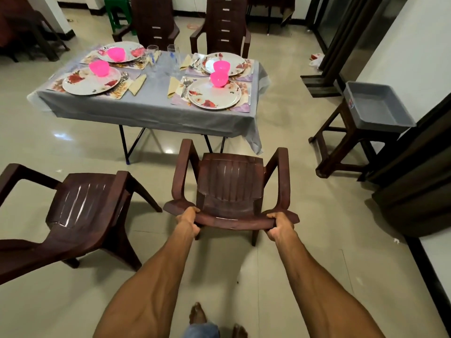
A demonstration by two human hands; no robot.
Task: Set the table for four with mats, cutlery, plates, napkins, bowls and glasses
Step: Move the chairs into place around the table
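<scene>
A brown plastic chair (230, 181) stands in front of me, facing the table. My left hand (189, 220) grips the left end of its top rail and my right hand (278, 226) grips the right end. Beyond it the table (146, 111), under a grey cloth, carries several floral mats, each with a floral plate (214, 93) and a pink bowl (219, 79). Folded napkins (138, 84) and cutlery (186, 84) lie beside the plates. Several clear glasses (153, 61) stand together at the table's middle.
A second brown chair (80, 215) stands to my left, turned away from the table. Two more chairs (225, 28) stand at the table's far side. A grey tub (375, 106) sits on a wooden stool (346, 145) at the right wall. My bare feet (199, 313) show below.
</scene>
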